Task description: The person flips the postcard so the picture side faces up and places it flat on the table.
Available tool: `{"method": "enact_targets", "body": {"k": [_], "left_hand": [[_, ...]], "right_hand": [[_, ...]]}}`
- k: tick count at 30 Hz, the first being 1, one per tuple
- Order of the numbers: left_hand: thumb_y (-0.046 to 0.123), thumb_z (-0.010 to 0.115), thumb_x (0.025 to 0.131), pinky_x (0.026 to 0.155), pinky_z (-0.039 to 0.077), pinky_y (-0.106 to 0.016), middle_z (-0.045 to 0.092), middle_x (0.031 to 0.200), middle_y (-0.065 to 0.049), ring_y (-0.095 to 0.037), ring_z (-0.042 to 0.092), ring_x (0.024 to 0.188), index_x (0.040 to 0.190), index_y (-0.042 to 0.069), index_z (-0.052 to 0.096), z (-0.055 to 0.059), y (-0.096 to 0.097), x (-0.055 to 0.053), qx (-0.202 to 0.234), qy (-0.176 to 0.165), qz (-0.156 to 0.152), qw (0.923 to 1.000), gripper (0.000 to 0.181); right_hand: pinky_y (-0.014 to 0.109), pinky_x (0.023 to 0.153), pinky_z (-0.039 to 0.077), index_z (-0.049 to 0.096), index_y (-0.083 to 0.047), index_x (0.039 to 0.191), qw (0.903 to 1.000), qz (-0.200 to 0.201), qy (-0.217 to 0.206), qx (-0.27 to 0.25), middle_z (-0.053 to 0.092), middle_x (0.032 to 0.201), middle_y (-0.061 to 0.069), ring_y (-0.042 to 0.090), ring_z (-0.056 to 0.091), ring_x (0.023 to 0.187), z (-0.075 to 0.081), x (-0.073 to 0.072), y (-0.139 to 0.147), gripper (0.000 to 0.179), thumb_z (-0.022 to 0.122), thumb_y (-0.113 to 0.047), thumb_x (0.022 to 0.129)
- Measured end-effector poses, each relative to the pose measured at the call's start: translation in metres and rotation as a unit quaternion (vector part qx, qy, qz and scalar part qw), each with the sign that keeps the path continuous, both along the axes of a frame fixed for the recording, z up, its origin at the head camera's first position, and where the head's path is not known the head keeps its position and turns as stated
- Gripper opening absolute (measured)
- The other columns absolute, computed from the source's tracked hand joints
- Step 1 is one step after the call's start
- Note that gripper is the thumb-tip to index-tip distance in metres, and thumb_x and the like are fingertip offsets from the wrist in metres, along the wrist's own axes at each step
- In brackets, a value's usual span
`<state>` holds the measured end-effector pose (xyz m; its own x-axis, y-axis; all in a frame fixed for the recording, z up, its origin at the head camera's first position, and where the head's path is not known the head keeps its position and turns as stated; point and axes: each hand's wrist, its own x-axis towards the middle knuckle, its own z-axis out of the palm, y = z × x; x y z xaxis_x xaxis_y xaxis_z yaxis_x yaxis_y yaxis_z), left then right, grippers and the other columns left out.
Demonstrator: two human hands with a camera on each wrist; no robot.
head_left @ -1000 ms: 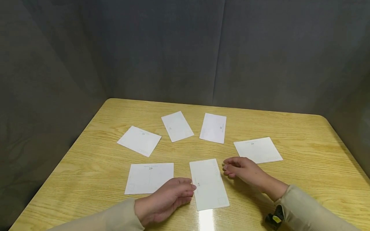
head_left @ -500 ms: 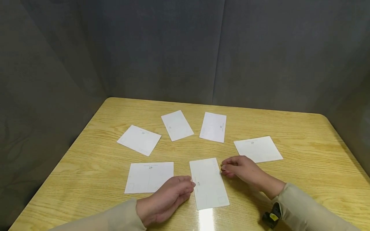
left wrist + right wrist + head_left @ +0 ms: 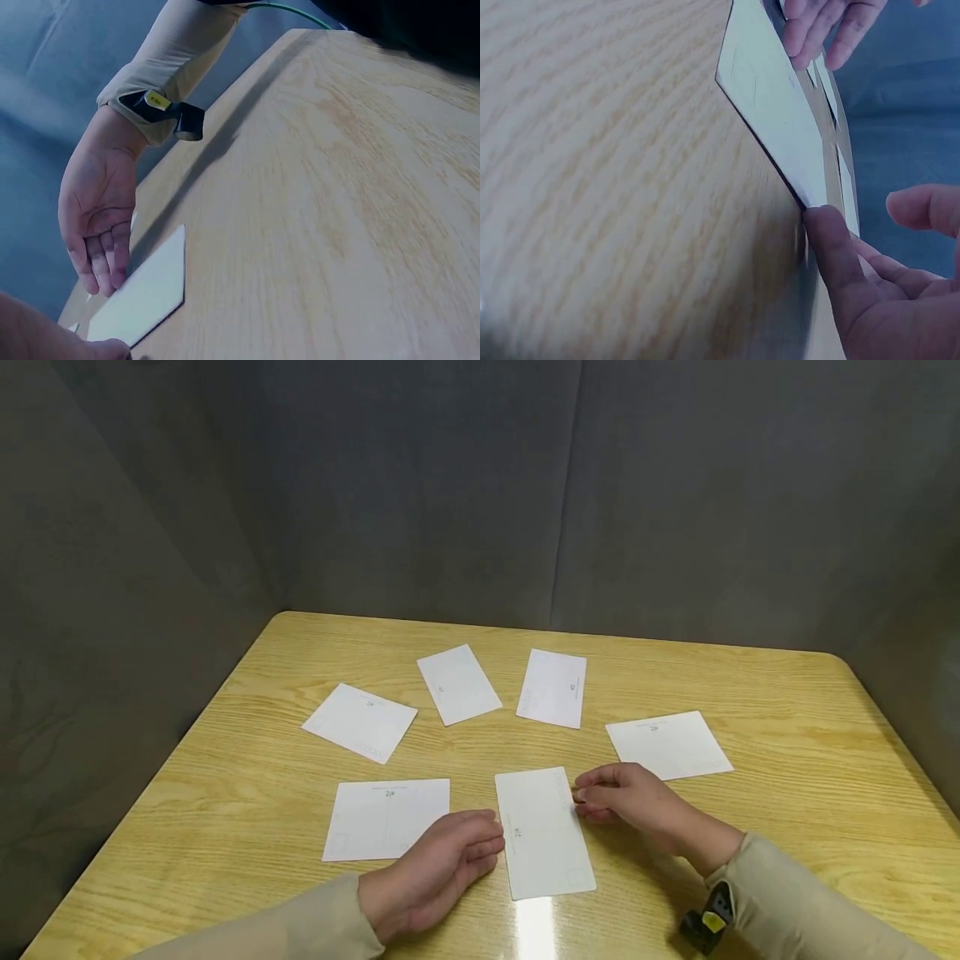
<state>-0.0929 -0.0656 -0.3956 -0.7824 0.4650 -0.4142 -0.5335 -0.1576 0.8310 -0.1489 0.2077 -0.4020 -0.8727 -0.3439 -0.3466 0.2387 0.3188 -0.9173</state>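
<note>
A white postcard (image 3: 545,835) lies lengthwise on the table between my two hands, with faint print on its face. My left hand (image 3: 442,868) rests beside its left edge, fingers loosely bent and fingertips right at the card. At the upper right edge, my right hand (image 3: 637,802) holds its fingers gently curved. From the right wrist, one of my right hand's fingertips (image 3: 826,217) meets a corner of the postcard (image 3: 769,97). The left wrist view has my left hand's fingertip (image 3: 111,348) at the card's near corner, and the right hand (image 3: 101,202) across from it.
Several more white postcards lie spread around: one partly behind the left hand (image 3: 375,814), others at far left (image 3: 360,722), back (image 3: 459,685) and back right (image 3: 551,687). Another (image 3: 667,743) lies beyond the right hand. Dark cloth (image 3: 420,493) rises behind the wooden table (image 3: 787,727).
The middle postcard has shifted slightly to the right at its far end and turned a little. My left thumb tip no longer shows over its left edge. The other cards lie as before.
</note>
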Motion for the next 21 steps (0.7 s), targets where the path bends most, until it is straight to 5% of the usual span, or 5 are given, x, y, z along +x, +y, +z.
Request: {"method": "enact_targets", "body": {"k": [13, 21], "left_hand": [[0.016, 0.044, 0.101, 0.122, 0.021, -0.053, 0.013, 0.160, -0.040, -0.051, 0.016, 0.150, 0.151, -0.023, 0.009, -0.007, 0.000, -0.001, 0.028, 0.003, 0.010, 0.9996, 0.073], [0.015, 0.045, 0.098, 0.121, 0.027, -0.052, 0.025, 0.152, -0.038, -0.048, 0.029, 0.143, 0.137, -0.018, 0.031, -0.010, 0.002, -0.003, 0.033, -0.011, 0.043, 0.9985, 0.053]], "right_hand": [[0.033, 0.085, 0.058, 0.056, 0.020, 0.127, 0.9995, -0.029, 0.001, -0.010, 0.070, 0.110, 0.014, 0.018, 0.068, 0.098, -0.012, 0.000, 0.001, 0.037, 0.062, -0.005, 0.101], [0.027, 0.082, 0.058, 0.059, 0.017, 0.120, 0.9974, -0.049, -0.010, -0.051, 0.067, 0.099, 0.008, 0.013, 0.066, 0.090, -0.015, 0.000, -0.001, 0.029, 0.063, -0.002, 0.098]]}}
